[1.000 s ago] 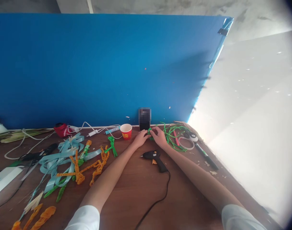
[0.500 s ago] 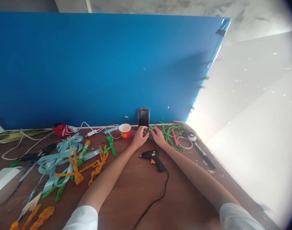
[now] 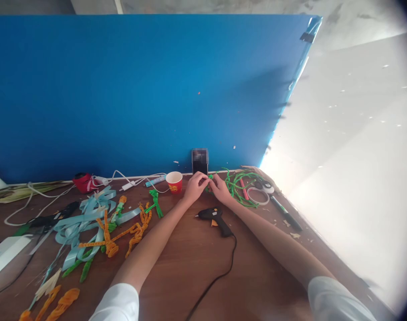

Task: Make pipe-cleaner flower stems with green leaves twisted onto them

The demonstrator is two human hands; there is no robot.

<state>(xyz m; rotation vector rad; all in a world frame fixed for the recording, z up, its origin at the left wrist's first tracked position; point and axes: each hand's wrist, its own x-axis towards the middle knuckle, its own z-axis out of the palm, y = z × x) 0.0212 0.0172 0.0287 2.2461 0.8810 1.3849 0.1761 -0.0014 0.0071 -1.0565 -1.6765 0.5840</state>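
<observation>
Your left hand [image 3: 195, 187] and right hand [image 3: 220, 189] meet just beyond the black hot glue gun [image 3: 210, 215], which lies on the brown wooden table [image 3: 256, 267]. Both hands are closed, and their fingertips pinch one small green twisted cord [image 3: 210, 178] from either side. Most of it is hidden by your fingers.

Right of the glue gun lie one loose green tangle [image 3: 238, 191], and you cannot tell whether it joins the cord you hold. Beside that tangle are one white loop [image 3: 258, 197] and one marker [image 3: 286, 219].

Beyond the glue gun stand one upright phone, blurred [image 3: 199, 162], and one red paper cup [image 3: 174, 182].

Left of the glue gun lie one knotted green figure [image 3: 155, 204], one heap of pale blue ribbon [image 3: 79, 218], and four orange twisted pieces [image 3: 106, 236].
</observation>
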